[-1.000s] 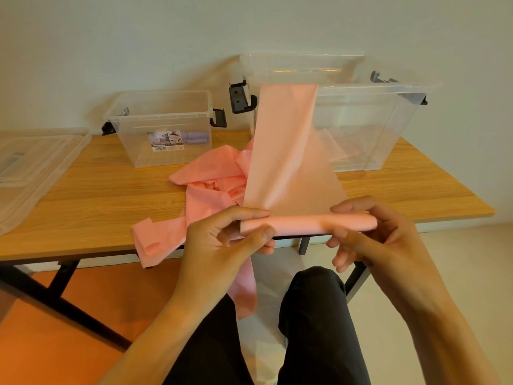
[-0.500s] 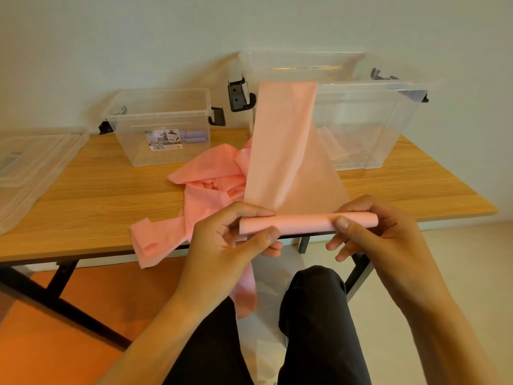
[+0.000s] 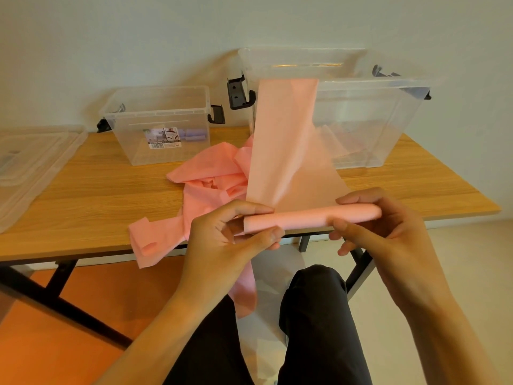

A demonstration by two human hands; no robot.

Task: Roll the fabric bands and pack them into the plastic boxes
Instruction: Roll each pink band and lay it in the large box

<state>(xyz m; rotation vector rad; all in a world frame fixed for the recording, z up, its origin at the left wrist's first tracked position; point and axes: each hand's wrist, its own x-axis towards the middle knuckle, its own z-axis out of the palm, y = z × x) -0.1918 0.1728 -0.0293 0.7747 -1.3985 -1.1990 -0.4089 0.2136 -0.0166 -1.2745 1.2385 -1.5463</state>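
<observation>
Head: band (image 3: 305, 219) (left hand (image 3: 222, 245), right hand (image 3: 388, 234))

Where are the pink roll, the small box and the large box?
pink roll (image 3: 302, 220): head view, on its uncovered middle stretch.
small box (image 3: 133, 140): head view, on the left part of its front wall.
large box (image 3: 369, 120): head view, on the right part of its front wall.

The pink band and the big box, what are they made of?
Pink band: probably thin, matte fabric, since it drapes, creases and rolls softly. Big box: clear, glossy hard plastic; you can see right through its sides.
</observation>
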